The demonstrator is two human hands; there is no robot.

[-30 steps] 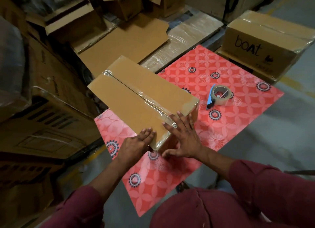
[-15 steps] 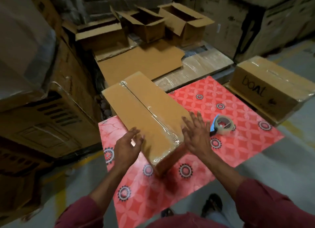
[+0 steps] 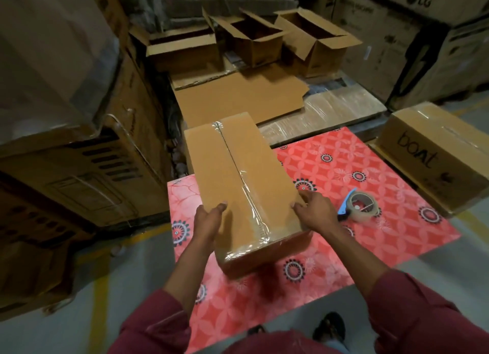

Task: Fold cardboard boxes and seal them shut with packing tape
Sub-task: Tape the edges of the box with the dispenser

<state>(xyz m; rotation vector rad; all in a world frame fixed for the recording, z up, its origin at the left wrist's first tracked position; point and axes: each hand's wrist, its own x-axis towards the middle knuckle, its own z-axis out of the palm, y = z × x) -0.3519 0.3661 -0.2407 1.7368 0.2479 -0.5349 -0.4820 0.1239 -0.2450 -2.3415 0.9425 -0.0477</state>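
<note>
A closed brown cardboard box (image 3: pixel 238 173) sits over the red patterned mat (image 3: pixel 344 168), with clear tape running along its top seam and down its near end. My left hand (image 3: pixel 209 224) grips the box's left side, thumb on the top face. On the right top edge my right hand (image 3: pixel 315 212) holds the box, fingers curled over the side. A roll of clear packing tape (image 3: pixel 361 206) with a blue cutter lies on the mat just right of my right hand.
Three open boxes (image 3: pixel 254 36) stand at the back, flat cardboard sheets (image 3: pixel 238 99) in front of them. A taped box marked "boat" (image 3: pixel 434 152) sits at the right. Large stacked cartons (image 3: pixel 79 155) wall off the left. My feet (image 3: pixel 328 327) are on the grey floor.
My hands left the box's near end, where they pressed the tape, and now grip its two sides. The box has turned lengthwise away from me. My view has risen.
</note>
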